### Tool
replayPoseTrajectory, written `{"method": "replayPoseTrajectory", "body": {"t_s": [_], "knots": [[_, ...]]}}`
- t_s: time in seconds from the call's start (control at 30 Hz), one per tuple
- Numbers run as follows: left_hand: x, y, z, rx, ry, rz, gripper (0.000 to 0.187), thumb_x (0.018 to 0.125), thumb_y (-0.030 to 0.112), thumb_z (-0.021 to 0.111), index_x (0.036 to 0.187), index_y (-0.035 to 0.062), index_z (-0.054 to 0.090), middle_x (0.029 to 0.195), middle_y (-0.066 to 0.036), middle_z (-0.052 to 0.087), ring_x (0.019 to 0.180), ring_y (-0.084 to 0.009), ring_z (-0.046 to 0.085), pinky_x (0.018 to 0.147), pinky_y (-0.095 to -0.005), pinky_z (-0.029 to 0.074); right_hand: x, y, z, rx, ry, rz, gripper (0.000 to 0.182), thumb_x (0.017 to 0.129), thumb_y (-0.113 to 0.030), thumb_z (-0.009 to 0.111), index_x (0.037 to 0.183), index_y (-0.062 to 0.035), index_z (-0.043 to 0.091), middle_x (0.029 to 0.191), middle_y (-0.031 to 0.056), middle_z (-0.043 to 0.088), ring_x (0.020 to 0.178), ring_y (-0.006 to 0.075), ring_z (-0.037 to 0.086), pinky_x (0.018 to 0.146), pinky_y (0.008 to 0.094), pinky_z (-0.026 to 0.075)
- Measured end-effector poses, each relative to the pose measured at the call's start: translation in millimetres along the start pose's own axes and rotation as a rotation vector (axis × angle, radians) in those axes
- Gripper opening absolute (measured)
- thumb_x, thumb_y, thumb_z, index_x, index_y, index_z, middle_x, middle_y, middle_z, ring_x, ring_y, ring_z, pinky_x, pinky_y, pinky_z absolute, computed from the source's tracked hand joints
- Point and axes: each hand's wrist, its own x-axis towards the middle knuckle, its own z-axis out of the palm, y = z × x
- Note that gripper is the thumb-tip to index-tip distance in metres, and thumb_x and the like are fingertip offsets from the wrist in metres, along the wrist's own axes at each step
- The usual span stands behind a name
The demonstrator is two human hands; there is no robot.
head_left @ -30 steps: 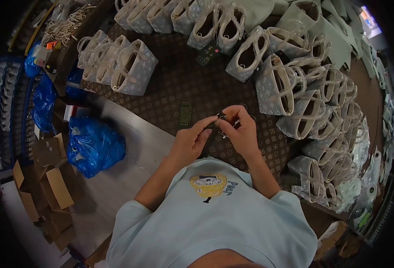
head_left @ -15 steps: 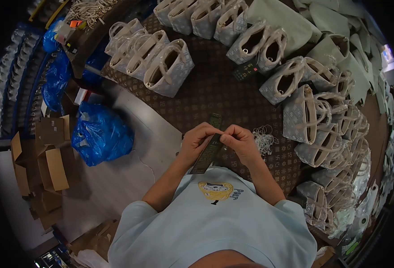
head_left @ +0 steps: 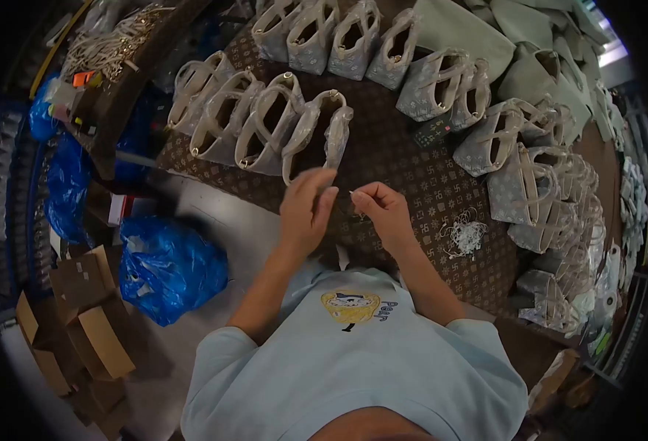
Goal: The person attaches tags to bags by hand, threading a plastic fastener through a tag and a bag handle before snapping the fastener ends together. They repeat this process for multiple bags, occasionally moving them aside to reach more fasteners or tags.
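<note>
My left hand [head_left: 308, 209] is at the near rim of the closest bag in the left row, a pale patterned handbag [head_left: 300, 144] with plastic-wrapped handles. Its thumb stands apart from slightly blurred fingers; whether it touches the bag is unclear. To the right, my right hand [head_left: 384, 212] pinches thumb and forefinger together, with a tiny pale tip showing between them. Beside it on the brown patterned surface [head_left: 427, 191] lies a tangle of white strings [head_left: 465, 237]. A dark tag [head_left: 432, 132] sits near the bags further back.
More wrapped handbags [head_left: 514, 184] curve along the back and right. Grey-green sheets [head_left: 464, 33] lie behind them. At the left are a blue plastic bag [head_left: 169, 268], open cardboard boxes [head_left: 103, 342] and a bundle of cords [head_left: 114, 37].
My hands have moved apart, the left one up toward the nearest bag. The long dark strip between them is out of sight. The view has shifted, and that bag's opening looks wider.
</note>
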Motion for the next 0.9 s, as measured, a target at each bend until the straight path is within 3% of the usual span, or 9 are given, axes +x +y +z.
{"method": "replayPoseTrajectory", "body": {"t_s": [0.13,0.23,0.33,0.43,0.53,0.63,0.67,0.73,0.9], "knots": [[28,-29,-2,0.583,-0.229,0.031,0.023,0.081,0.014,0.058,0.101,0.0046,0.060,0.095,-0.013,0.062,0.087,-0.0311,0.057,0.081,-0.0402,0.041,43,9,-2,-0.032,0.153,-0.136,0.010,0.087,-0.011,0.058,0.086,-0.0015,0.059,0.077,-0.0013,0.057,0.069,0.0041,0.049,0.066,0.0190,0.042],[27,-40,8,0.498,-0.410,0.013,0.011,0.077,0.010,0.059,0.084,0.0017,0.058,0.083,-0.014,0.060,0.078,-0.0343,0.056,0.072,-0.0411,0.041,61,7,1,-0.007,0.135,-0.203,0.011,0.086,-0.011,0.059,0.085,-0.0002,0.058,0.076,-0.0012,0.056,0.069,0.0039,0.048,0.064,0.0190,0.042],[20,-32,18,0.432,-0.293,0.077,0.006,0.073,0.005,0.059,0.074,0.0021,0.054,0.075,-0.014,0.058,0.073,-0.0352,0.055,0.067,-0.0420,0.040,54,-2,6,-0.431,0.195,-0.320,0.014,0.083,-0.015,0.059,0.087,-0.0019,0.060,0.072,0.0065,0.061,0.064,0.0168,0.059,0.057,0.0318,0.046],[18,-30,28,0.366,-0.412,0.220,0.008,0.074,-0.001,0.056,0.081,0.0016,0.057,0.080,-0.015,0.059,0.075,-0.0340,0.057,0.068,-0.0397,0.043,53,4,-11,-1.137,0.314,-0.282,0.017,0.075,-0.021,0.059,0.083,-0.0058,0.061,0.077,0.0176,0.061,0.070,0.0370,0.059,0.060,0.0430,0.048],[18,-10,36,-0.032,-0.337,-0.025,0.020,0.075,-0.005,0.055,0.094,0.0002,0.060,0.085,-0.017,0.059,0.079,-0.0324,0.059,0.069,-0.0356,0.046,55,8,-39,-1.142,0.131,-0.127,0.016,0.076,-0.019,0.058,0.088,-0.0092,0.063,0.080,0.0144,0.062,0.071,0.0356,0.060,0.061,0.0423,0.048],[21,-15,37,-0.036,-0.417,-0.211,0.032,0.078,0.000,0.058,0.109,0.0045,0.058,0.097,-0.015,0.059,0.085,-0.0307,0.059,0.075,-0.0352,0.047,49,19,-49,-1.093,0.052,-0.172,0.017,0.077,-0.018,0.058,0.091,-0.0120,0.065,0.080,0.0125,0.064,0.069,0.0328,0.061,0.062,0.0402,0.049],[22,-23,37,0.172,-0.443,0.057,0.030,0.078,0.003,0.061,0.108,0.0054,0.060,0.092,-0.015,0.060,0.080,-0.0297,0.060,0.068,-0.0329,0.048,45,18,-48,-1.101,0.066,-0.179,0.017,0.077,-0.018,0.058,0.091,-0.0120,0.065,0.080,0.0125,0.064,0.069,0.0328,0.061,0.062,0.0402,0.049],[24,-25,37,0.144,-0.426,0.057,0.027,0.077,0.002,0.061,0.104,0.0049,0.061,0.087,-0.015,0.061,0.077,-0.0302,0.060,0.066,-0.0331,0.048,42,4,-45,-0.959,0.053,-0.152,0.020,0.074,-0.020,0.057,0.077,-0.0020,0.065,0.074,0.0172,0.062,0.066,0.0329,0.061,0.063,0.0412,0.049],[23,-21,40,0.140,-0.350,0.129,0.017,0.076,0.001,0.061,0.093,0.0039,0.065,0.076,-0.013,0.061,0.070,-0.0308,0.060,0.062,-0.0340,0.048,49,-8,-51,-0.640,-0.144,0.079,0.019,0.078,-0.020,0.055,0.082,-0.0037,0.064,0.076,0.0156,0.063,0.073,0.0318,0.061,0.065,0.0416,0.049]]}}
